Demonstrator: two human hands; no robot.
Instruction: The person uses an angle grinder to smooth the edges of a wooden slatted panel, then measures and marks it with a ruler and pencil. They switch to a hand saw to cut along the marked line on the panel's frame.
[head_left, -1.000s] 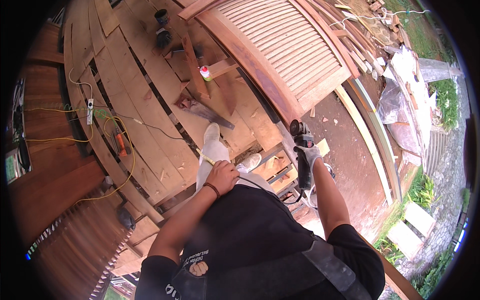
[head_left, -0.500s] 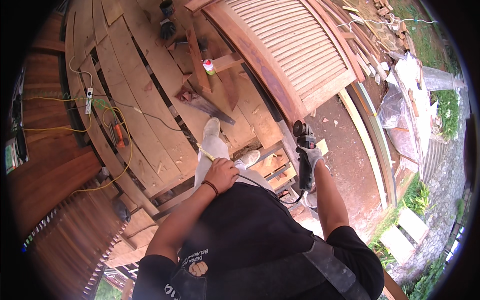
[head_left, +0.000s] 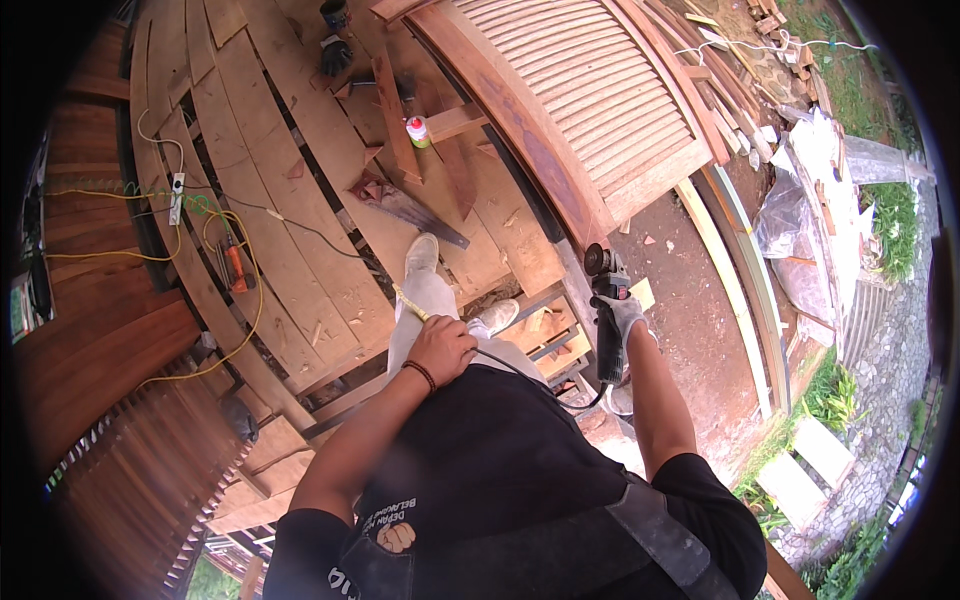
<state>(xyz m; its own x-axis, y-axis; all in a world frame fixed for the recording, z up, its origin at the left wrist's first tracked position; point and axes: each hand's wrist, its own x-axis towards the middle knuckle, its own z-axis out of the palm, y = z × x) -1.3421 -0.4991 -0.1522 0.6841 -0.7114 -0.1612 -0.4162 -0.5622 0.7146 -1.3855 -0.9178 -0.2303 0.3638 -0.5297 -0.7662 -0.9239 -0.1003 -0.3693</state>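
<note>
My right hand point(head_left: 628, 316), in a pale work glove, grips the body of a black angle grinder point(head_left: 609, 345). The grinder stands roughly upright in view, its round disc point(head_left: 598, 258) at the far end beside the near corner of a louvred wooden panel point(head_left: 580, 85). Whether the disc touches the wood or spins, I cannot tell. From the grinder's near end a black power cord point(head_left: 520, 372) curves left to my bare left hand point(head_left: 445, 347). That hand is closed around the cord at my lap, and a yellowish stretch of it point(head_left: 412, 304) sticks out past the fingers.
Plank decking point(head_left: 250, 200) with gaps lies left and ahead. On it are a handsaw point(head_left: 425, 218), a red-capped bottle point(head_left: 417, 130), a dark glove point(head_left: 336, 56), a power strip point(head_left: 177, 198) with trailing cords and an orange tool point(head_left: 236, 268). Stacked timber point(head_left: 725, 105) lies far right.
The view has shifted very slightly. Both hands keep their hold, and the grinder stays at the panel's corner, with its disc a touch lower in the picture.
</note>
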